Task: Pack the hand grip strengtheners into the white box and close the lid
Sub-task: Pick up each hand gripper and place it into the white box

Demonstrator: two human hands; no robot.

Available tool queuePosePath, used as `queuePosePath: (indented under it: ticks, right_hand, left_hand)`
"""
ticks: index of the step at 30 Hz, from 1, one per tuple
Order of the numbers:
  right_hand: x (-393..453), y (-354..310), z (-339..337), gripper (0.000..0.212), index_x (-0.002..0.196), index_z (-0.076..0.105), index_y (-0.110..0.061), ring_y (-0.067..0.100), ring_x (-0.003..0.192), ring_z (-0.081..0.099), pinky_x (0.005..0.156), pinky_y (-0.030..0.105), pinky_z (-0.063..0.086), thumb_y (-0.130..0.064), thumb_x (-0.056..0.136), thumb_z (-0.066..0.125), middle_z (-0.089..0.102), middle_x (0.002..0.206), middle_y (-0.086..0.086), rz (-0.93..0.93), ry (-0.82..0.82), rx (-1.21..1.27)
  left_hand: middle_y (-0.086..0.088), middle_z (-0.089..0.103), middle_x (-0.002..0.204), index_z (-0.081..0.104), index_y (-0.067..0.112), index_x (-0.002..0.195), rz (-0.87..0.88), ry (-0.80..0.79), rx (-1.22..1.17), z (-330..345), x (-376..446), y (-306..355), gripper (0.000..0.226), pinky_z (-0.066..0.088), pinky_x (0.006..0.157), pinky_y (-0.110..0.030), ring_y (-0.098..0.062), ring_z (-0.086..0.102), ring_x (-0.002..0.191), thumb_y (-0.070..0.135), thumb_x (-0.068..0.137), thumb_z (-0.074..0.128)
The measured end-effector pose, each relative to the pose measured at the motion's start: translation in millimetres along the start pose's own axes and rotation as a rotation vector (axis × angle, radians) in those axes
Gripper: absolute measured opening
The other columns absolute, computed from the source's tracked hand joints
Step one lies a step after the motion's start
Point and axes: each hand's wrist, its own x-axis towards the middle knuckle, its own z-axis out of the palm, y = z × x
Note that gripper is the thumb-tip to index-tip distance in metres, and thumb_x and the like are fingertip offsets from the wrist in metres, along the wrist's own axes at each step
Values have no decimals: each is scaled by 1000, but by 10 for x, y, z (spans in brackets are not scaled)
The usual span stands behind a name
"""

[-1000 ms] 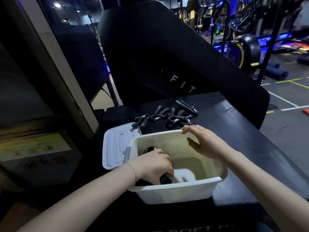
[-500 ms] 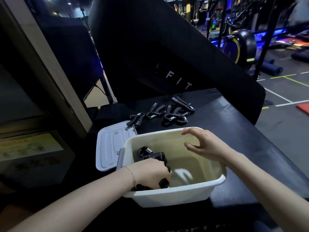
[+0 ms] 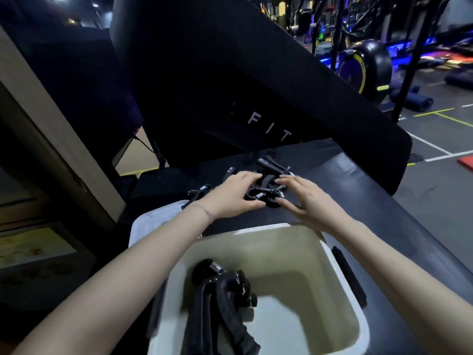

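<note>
The hand grip strengtheners (image 3: 268, 185) lie in a black pile on the dark counter (image 3: 384, 221), at about 12 o'clock from the white box (image 3: 343, 285), and I have both hands on that pile. In the head view, my left hand (image 3: 235, 196) reaches over the far rim of the box and lies on the left side of the pile; its grip is grasping a strengthener, with the thumb below and the fingers curved over the black handles, next to a bright metal spring. My right hand (image 3: 307, 201) is at 3 o'clock from the pile, its fingers spread and only lightly bent, the fingertips touching the black parts; this grip looks released, not clenched around anything.

One more strengthener (image 3: 197, 194) lies apart at 9 o'clock from the pile, just beyond my left wrist. Inside the box, at its left side, I see packed strengtheners (image 3: 225, 290) with black handles and a metal spring, a little blurred. The lid (image 3: 151, 224) of the box lies open on the counter at 10 o'clock from the box, partly hidden by my left forearm. Behind the counter stands a large black pad (image 3: 230, 85) with the letters F I T.
</note>
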Motion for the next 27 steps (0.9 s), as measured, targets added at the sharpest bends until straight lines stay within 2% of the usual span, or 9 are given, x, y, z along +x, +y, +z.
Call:
queuePosePath:
  ticks: [2,5,13,18,20,22,23,25,27]
  right_hand:
    - [138,169,115,44,130,49,-13,21,129,44,106,31,31,-31,91,57,49,138,6,26,-26,-7]
    - [344,492,340,50,135,43,-15,24,130,42,106,39,33,-35,91,55,43,143,7,88,-95,-46]
    - [713,1155,967,72,146,26,-21,26,139,28,113,39,25,-50,86,54,24,155,5,241,-258,-45]
    - [651,1242,1300,78,147,19,-23,24,145,13,116,41,19,-52,85,54,19,156,4,205,-274,-19]
    - [617,1227,1370,76,148,15,-21,23,145,10,117,39,17,-49,88,53,20,156,4,223,-235,9]
    - [606,1198,1371,76,148,14,-18,22,145,14,116,37,19,-44,89,54,24,155,6,257,-185,67]
    - [607,1172,1344,76,148,14,-17,21,143,20,114,34,22,-42,89,55,25,154,6,273,-158,111]
    - [617,1096,1247,76,148,17,-19,18,137,34,105,26,29,-39,88,59,33,151,2,306,-88,229]
    - [647,998,1120,71,145,26,-22,15,127,45,95,19,33,-36,86,62,45,143,-1,316,-6,350]
  left_hand:
    - [-7,22,155,21,19,149,-50,-78,104,138,251,-130,83,23,116,-37,-27,22,141,49,83,62]
    - [-8,9,159,12,20,150,-122,-194,224,334,589,-328,86,25,115,-42,-32,19,143,54,84,57]
    - [2,3,161,5,24,151,-112,-321,386,743,1155,-745,87,32,110,-47,-34,28,139,55,86,54]
    - [-16,21,154,23,1,145,23,-203,587,864,1198,-744,63,35,105,-39,-36,40,127,28,93,48]
    - [-24,44,139,43,-6,131,92,-98,623,848,1188,-729,53,45,96,-45,-42,53,108,25,89,37]
    - [-22,66,107,63,-6,104,161,-13,582,784,1175,-757,49,56,75,-42,-39,62,81,27,80,37]
    - [-17,70,96,66,-3,95,203,51,592,742,1171,-774,38,57,68,-36,-35,64,74,24,77,47]
    - [-12,70,88,66,0,90,274,153,576,642,1163,-754,19,53,72,-34,-29,64,72,10,74,64]
    - [-13,65,97,61,0,100,241,182,433,508,1138,-647,19,46,82,-36,-29,59,85,0,82,54]
